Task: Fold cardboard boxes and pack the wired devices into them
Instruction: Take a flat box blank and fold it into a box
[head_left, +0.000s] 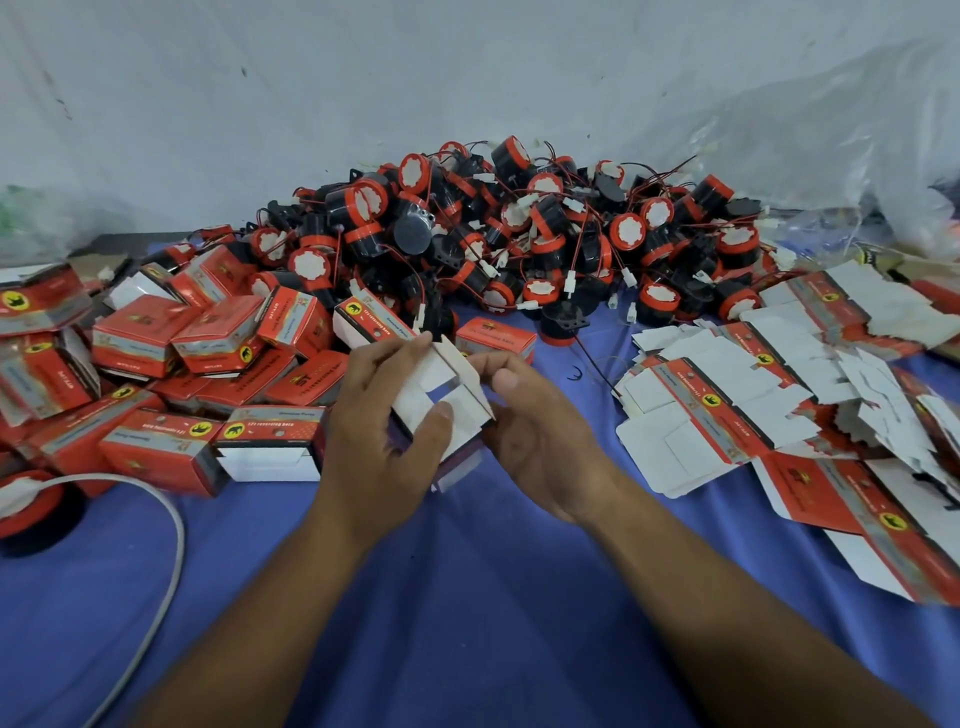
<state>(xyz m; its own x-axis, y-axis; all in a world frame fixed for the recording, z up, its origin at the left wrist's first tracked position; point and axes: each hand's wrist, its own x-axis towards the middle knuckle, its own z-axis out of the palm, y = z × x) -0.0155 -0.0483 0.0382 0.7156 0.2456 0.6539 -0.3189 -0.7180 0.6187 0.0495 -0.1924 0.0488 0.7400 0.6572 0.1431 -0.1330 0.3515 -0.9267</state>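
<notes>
Both hands are holding a half-folded cardboard box (439, 376) just above the blue counter (467, 597). The left hand (384, 415) is gripping it, with the thumb pressing a white flap, and the right hand (540, 431) is curling round its right side. Wired devices (519, 228) are lying heaped behind, with folded boxes (156, 364) piled on the left and flat boxes (753, 395) on the right.

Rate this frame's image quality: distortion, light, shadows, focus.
Head view: heavy wide-angle bending, the flat box blanks stretched toward the right edge; light soft and even, no harsh glare, faint shadows on the blue cloth; the half-folded box and pile of wired devices are sharp enough, the plastic bag in the corner smears.
</notes>
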